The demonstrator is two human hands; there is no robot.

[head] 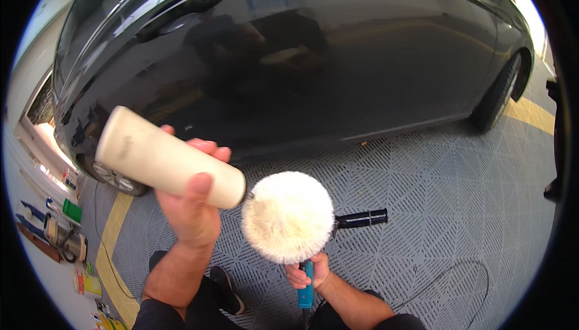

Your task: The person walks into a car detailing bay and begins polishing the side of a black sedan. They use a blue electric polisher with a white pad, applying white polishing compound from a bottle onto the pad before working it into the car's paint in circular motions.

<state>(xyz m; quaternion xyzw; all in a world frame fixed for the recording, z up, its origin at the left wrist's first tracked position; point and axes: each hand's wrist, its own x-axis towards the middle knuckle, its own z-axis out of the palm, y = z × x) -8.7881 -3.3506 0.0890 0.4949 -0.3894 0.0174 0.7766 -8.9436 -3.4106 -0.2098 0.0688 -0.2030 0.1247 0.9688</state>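
Observation:
My left hand is closed around a cream-coloured plastic bottle, tilted so that its narrow nozzle end points down to the right, at the edge of a round wool polishing pad. The pad faces up, its pile white with a yellowish tint near the middle. It is mounted on a corded rotary polisher with a teal body, which my right hand grips below the pad. A black side handle sticks out to the right. Before me stands a glossy dark car door with reflections on it.
Grey slatted floor tiles lie under the car, with yellow strips at left and right. A black cable loops at the lower right. Along the left wall are a green container, a machine and a tub.

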